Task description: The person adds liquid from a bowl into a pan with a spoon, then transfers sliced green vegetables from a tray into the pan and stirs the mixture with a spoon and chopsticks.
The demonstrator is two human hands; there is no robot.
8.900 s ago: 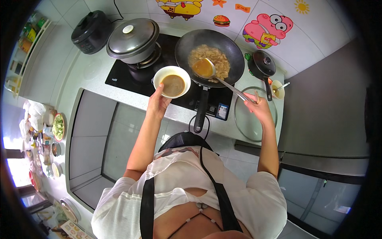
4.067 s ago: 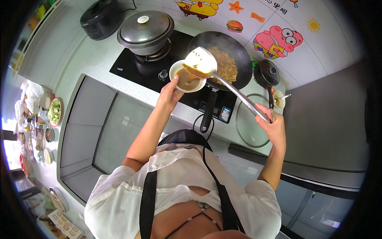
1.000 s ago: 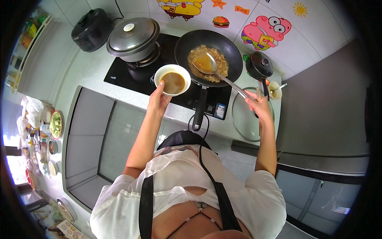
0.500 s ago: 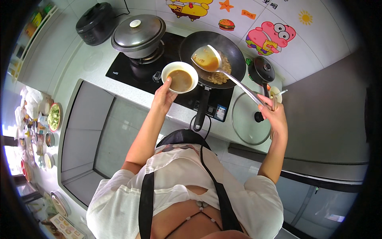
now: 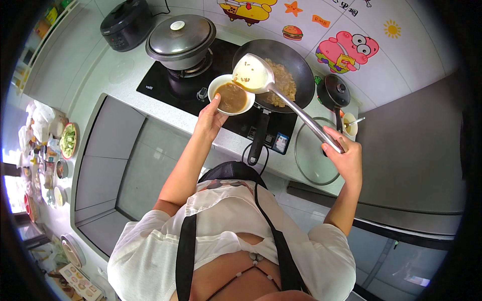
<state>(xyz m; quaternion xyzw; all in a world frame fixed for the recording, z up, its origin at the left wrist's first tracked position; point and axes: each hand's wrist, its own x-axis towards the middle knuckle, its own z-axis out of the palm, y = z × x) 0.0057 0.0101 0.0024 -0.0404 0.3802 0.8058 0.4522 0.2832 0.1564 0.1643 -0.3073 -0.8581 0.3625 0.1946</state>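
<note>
My left hand (image 5: 210, 119) is closed on the near side of a white bowl (image 5: 215, 82), thumb on its rim. Brown broth with small bits fills part of the bowl. My right hand (image 5: 346, 154) grips the handle end of a metal wok spatula (image 5: 253, 74). Its wide blade tilts over the bowl's right rim, with a few bits and a film of sauce on it and brown liquid at its lower edge. Behind them a black frying pan (image 5: 301, 67) sits on the stove, holding cooked light-brown pieces (image 5: 285, 85) on its right side.
Left on the black hob (image 5: 163, 85) stands a lidded steel pot (image 5: 181, 42), with a dark rice cooker (image 5: 125, 27) beyond. At right are a glass lid (image 5: 316, 158), a small lidded black pan (image 5: 334, 93) and a cup (image 5: 350, 129). A plate of green vegetables (image 5: 69, 140) lies far left.
The spatula has moved left from over the pan to the bowl and tipped, emptying most of its brown liquid into it. The bowl stays in my left hand, with its liquid higher.
</note>
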